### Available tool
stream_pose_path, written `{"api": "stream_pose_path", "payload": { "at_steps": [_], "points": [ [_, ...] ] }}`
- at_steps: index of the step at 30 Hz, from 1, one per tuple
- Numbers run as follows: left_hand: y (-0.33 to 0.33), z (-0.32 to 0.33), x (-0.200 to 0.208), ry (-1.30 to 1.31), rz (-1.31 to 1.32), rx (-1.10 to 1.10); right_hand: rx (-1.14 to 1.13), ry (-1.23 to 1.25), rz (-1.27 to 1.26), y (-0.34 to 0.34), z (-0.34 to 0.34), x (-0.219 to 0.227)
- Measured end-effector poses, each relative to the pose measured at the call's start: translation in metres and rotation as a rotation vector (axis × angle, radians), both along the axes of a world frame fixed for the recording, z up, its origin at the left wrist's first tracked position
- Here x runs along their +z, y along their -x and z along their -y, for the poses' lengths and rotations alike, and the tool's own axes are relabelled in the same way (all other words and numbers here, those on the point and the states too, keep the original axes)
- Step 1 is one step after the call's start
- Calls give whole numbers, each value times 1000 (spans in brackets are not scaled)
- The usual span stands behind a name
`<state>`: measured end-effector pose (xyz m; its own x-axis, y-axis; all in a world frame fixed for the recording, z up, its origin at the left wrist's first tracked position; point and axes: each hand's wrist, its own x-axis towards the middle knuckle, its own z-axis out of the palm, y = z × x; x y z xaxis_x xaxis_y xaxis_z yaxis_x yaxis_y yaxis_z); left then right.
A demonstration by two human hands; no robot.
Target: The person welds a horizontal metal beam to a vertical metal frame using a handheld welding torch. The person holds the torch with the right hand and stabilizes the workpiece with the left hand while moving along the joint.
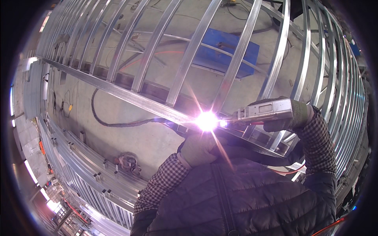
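Observation:
My right hand [300, 117], in a grey-green glove, is closed around a boxy silver welding torch [265, 110] pointing left. At its tip a bright white-violet flare [206, 121] burns against the long metal rail [138, 103], where an upright metal bar [240, 49] meets it. Sparks of light streak up and down from there. Just below the flare is my gloved left hand [200, 150], close to the rail. Glare and the hand's own back hide its fingers, so its grip does not show. Both forearms wear checked sleeves.
Beyond the rail, many parallel bars [193, 55] form a large frame. A blue box-like object [249, 53] lies on the floor behind them. A dark hose [112, 125] curves across the floor at left. Stacked metal tubes [94, 181] and a crumpled bundle [128, 162] are at lower left.

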<state>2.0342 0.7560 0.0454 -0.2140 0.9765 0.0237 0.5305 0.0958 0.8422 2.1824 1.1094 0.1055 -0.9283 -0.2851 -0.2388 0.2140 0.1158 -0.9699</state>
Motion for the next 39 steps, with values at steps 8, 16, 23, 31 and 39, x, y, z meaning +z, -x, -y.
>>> {"api": "stream_pose_path", "payload": {
  "at_steps": [8, 16, 23, 31, 39],
  "points": [
    [2, 2, 0, 41, -172, -46, 19, -71, -25, -2, -1, 5],
    [7, -2, 14, 101, 38, -54, 3, -51, -13, -8, -2, -2],
    [4, -6, 13, -15, -53, -22, -31, 21, 63, -13, -4, -4],
    [-5, 1, 8, 78, 25, -8, 8, 18, 23, -12, -4, -5],
    [-22, 10, 13, 194, 8, -58, 25, -49, 122, -14, -9, 4]
  ]
}}
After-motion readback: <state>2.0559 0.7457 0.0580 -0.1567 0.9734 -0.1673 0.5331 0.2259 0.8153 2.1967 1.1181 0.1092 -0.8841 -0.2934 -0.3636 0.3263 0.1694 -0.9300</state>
